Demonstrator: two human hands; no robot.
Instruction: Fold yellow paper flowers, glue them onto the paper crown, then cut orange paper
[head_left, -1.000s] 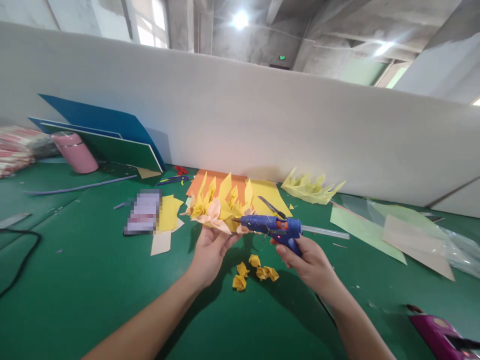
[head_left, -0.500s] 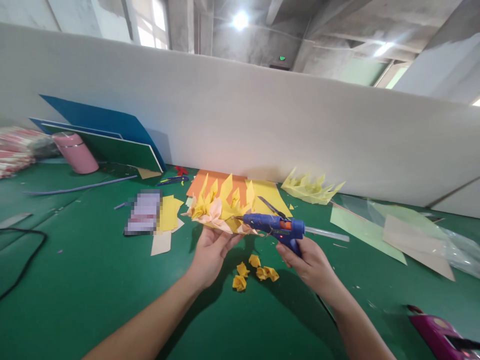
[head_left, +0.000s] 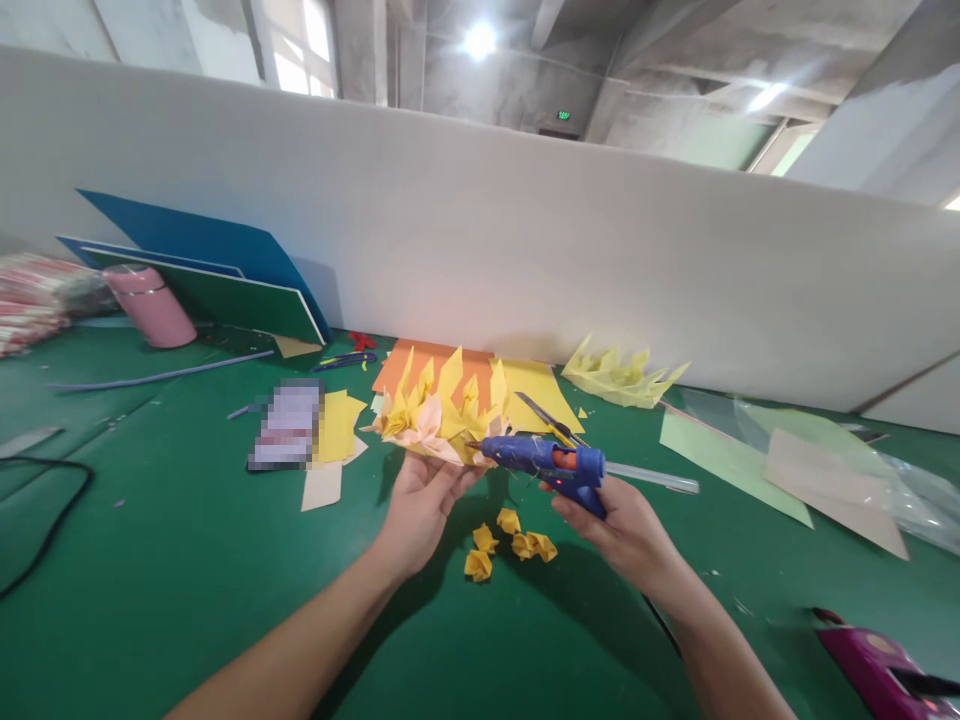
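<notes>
Green sign far off, lettering too small to read. Left hand grips yellow-pink folded-paper piece over mid-table; right hand clamped round blue glue gun, nozzle at the paper. Green tabletop spreads near left; white partition borders far edge.

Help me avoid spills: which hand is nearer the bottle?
Left. The left hand, holding the paper piece, is right of the bottle and closer to the camera; the right hand, on the glue gun, is farther right.

The hands hold a yellow paper crown and glue gun.
</notes>
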